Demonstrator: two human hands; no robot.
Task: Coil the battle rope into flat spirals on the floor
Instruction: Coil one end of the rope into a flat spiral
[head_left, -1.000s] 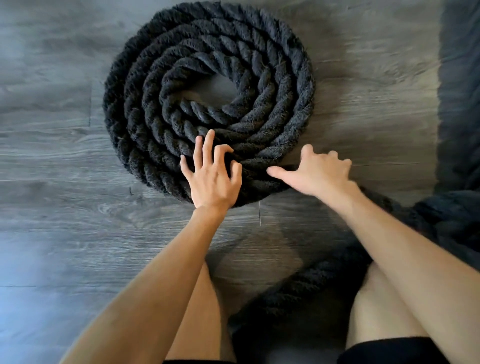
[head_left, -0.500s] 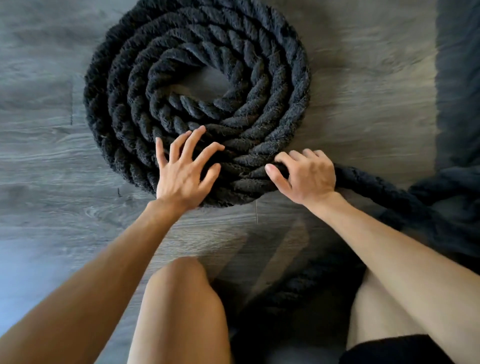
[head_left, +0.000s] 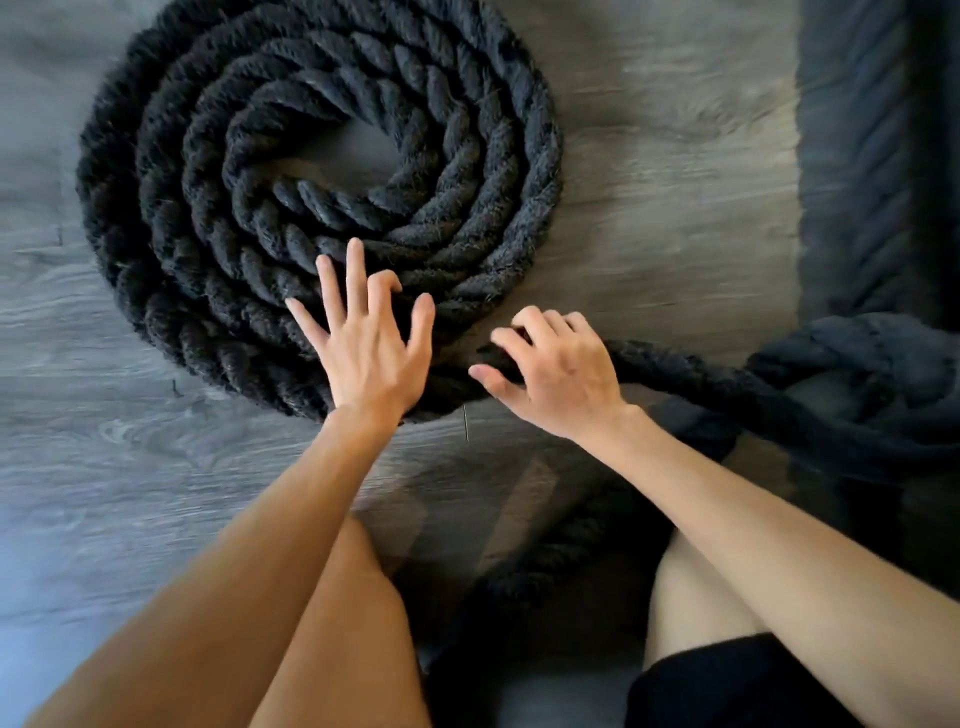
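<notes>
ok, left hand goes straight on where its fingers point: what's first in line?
Inner turns of the coiled battle rope. The left hand is spread over the near outer turns, fingers pointing toward the centre. How high it sits above the rope is unclear.

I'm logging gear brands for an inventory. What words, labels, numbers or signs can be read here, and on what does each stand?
None: there is no text to quote.
The coiled rope and the loose rope carry no tag or print, the floor shows only wood grain, and the black shorts show no logo.
</notes>
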